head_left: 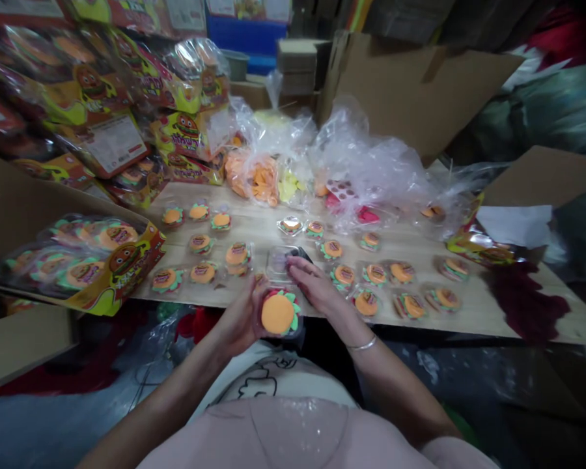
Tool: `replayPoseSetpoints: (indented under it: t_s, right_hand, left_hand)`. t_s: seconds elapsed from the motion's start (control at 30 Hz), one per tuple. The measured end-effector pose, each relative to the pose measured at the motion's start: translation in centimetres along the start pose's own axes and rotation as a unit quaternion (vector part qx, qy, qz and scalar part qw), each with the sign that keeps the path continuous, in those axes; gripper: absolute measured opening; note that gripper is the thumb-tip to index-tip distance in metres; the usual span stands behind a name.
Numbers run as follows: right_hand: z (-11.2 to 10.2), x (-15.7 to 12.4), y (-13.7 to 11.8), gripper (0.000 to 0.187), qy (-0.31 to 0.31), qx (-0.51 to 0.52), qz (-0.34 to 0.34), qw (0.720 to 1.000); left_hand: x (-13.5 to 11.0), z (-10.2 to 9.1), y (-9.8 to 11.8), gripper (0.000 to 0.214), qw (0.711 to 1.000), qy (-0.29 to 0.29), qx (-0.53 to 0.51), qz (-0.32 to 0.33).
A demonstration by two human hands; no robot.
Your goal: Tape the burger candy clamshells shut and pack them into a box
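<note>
My left hand (241, 319) is closed round a clear plastic shell with an orange and green burger-shaped toy (278, 312) in it, held just in front of the table's near edge. My right hand (312, 280) reaches over it, fingers curled on the shell's open clear lid (279, 264). A thin bracelet sits on my right wrist. Several more packed burger toys (366, 301) lie in rows on the wooden table (469, 319).
Printed display boxes of burger toys (85, 264) lie at the left, more are stacked behind (107, 98). Crumpled clear bags with orange, yellow and red pieces (258, 176) cover the table's back. Cardboard sheets (410, 91) stand behind. A white paper (515, 225) lies at right.
</note>
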State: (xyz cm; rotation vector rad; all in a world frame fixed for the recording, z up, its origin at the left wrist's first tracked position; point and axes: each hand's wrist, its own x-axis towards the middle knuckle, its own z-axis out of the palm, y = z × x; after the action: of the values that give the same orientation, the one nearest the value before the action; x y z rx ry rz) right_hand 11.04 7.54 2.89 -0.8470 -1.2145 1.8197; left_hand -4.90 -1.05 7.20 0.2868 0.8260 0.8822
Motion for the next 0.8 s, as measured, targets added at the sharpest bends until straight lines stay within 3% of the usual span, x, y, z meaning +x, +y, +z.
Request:
replayPoseSetpoints:
  t_s: [0.07, 0.13, 0.2, 0.27, 0.33, 0.4, 0.5, 0.57, 0.67, 0.8]
  right_hand:
    - [0.4, -1.0, -0.3, 0.03, 0.016, -0.08, -0.118, 0.99]
    - [0.8, -2.8, -1.0, 0.026, -0.026, -0.185, -0.223, 0.957]
    - [1.0, -5.1, -1.9, 0.034, -0.09, -0.271, -0.279, 0.917]
    - [0.8, -7.1, -2.5, 0.049, -0.139, -0.319, -0.286, 0.893]
    - [0.7, -8.5, -2.6, 0.057, -0.172, -0.322, -0.269, 0.891]
    - [0.8, -9.2, -2.0, 0.051, -0.158, -0.28, -0.23, 0.919]
    - [1.4, -9.1, -0.2, 0.03, 0.024, -0.165, -0.129, 0.978]
    - [1.8, -8.9, 1.1, 0.021, 0.113, -0.079, -0.039, 0.99]
    - [2.1, -8.8, 2.5, 0.02, 0.103, 0.003, 0.039, 0.994]
    - [1.7, -9.4, 3.2, 0.021, 0.094, 0.017, 0.028, 0.995]
  left_hand:
    - [-0.4, -0.1, -0.3, 0.056, 0.999, -0.022, -0.019, -0.028]
    - [-0.8, -0.2, -0.4, 0.059, 0.998, -0.031, -0.04, -0.034]
    - [-1.3, -0.3, -0.3, 0.062, 0.997, -0.039, -0.055, -0.032]
    - [-1.7, -0.2, -0.3, 0.061, 0.997, -0.046, -0.055, -0.028]
    - [-1.8, -0.1, -0.4, 0.049, 0.999, -0.034, -0.028, -0.017]
    - [-1.8, 0.2, -0.8, 0.034, 1.0, -0.006, 0.008, 0.009]
    - [-1.7, 0.7, -1.7, 0.027, 0.998, 0.022, 0.036, 0.055]
    - [-1.7, 0.8, -2.5, 0.029, 0.996, 0.025, 0.038, 0.077]
    - [-1.7, 0.2, -3.6, 0.031, 0.994, 0.035, 0.032, 0.098]
    - [-1.9, -0.6, -4.6, 0.03, 0.991, 0.061, 0.027, 0.112]
